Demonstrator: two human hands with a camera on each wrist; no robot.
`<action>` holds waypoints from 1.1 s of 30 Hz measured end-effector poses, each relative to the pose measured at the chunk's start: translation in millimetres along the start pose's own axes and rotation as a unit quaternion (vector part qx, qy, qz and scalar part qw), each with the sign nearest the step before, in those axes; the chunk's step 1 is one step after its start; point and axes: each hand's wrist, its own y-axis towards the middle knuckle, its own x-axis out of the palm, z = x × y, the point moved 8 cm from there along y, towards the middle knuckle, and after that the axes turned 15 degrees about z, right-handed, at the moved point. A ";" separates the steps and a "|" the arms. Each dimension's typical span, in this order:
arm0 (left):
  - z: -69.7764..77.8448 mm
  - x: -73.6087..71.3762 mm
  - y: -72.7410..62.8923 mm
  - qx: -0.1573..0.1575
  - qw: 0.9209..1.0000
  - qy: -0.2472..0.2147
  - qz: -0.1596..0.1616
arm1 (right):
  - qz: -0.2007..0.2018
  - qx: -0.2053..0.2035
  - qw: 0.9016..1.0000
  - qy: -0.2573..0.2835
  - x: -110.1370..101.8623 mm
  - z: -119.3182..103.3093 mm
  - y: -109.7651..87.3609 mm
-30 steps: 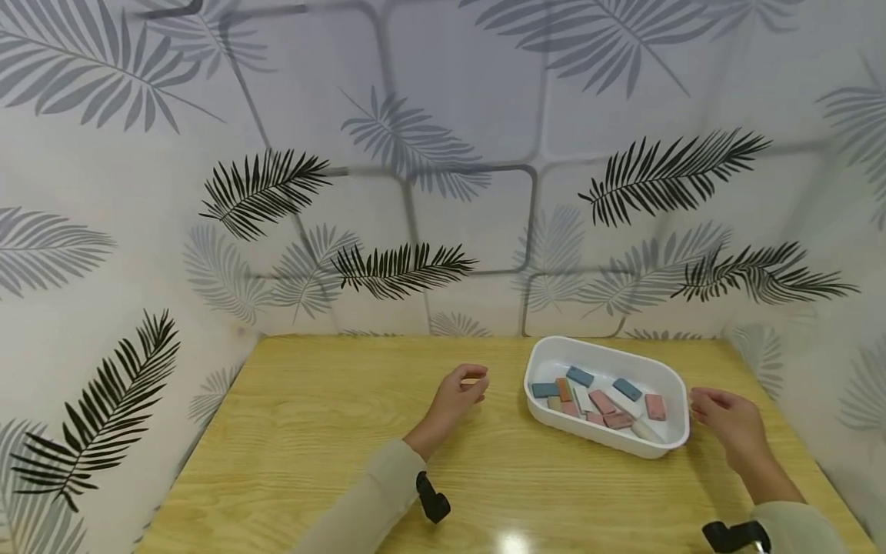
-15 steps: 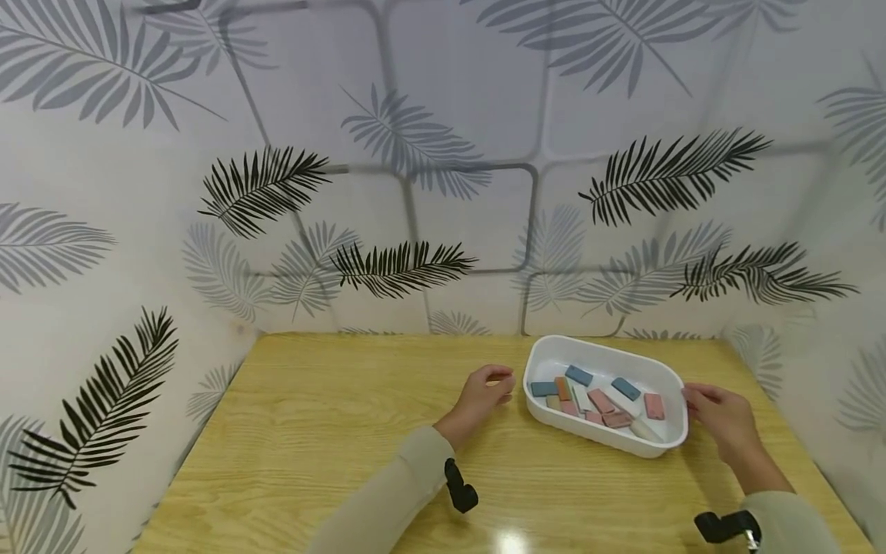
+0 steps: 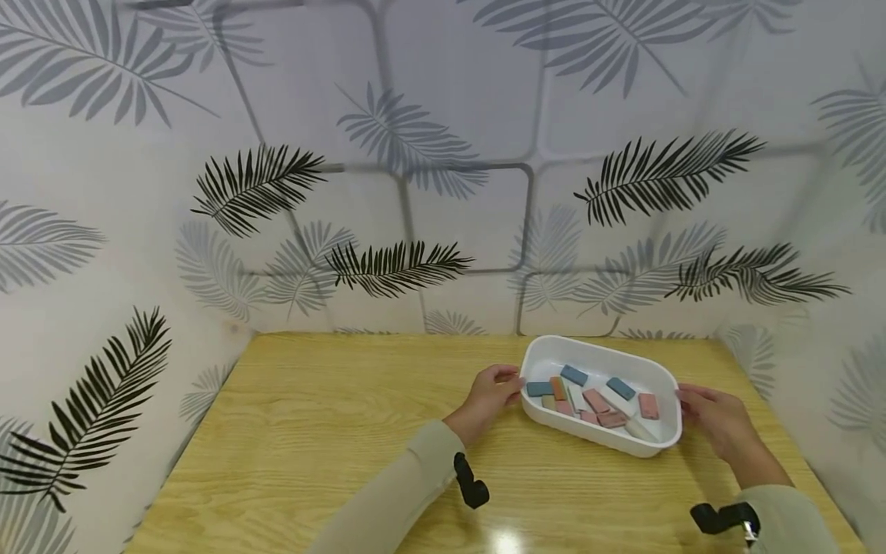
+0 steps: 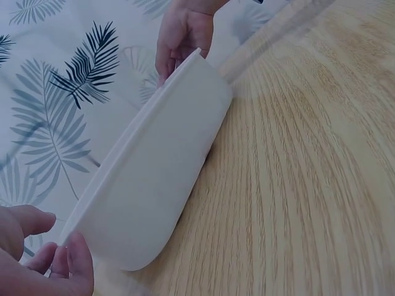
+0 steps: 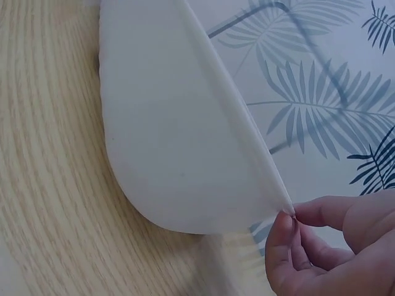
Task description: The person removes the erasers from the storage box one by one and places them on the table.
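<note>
One white tray [image 3: 604, 363], long axis slanting nearer at right, left fingers [image 4: 80, 262], right fingers [image 5: 324, 211] gripping opposite ends

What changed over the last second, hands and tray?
Left hand moved right in the head view, now touching the left end of the white tray. Right hand moved slightly left, now pinching the tray's right rim. Tray stayed put on the table; blocks inside keep their layout.

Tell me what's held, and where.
The white tray: the right hand pinches its right-end rim. The left hand is at its left end; whether it grips cannot be told.
</note>
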 end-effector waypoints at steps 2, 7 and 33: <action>-1.3 1.4 1.0 -0.003 1.000 0.001 0.003 | -0.024 0.014 0.999 0.023 0.8 4.8 5.3; -9.1 2.7 4.1 -0.026 1.000 -0.010 0.007 | -0.045 0.022 0.998 0.049 2.6 4.5 4.4; -23.4 -5.4 6.9 -0.061 0.993 -0.099 0.002 | -0.066 -0.008 0.998 0.023 15.6 -8.4 -8.4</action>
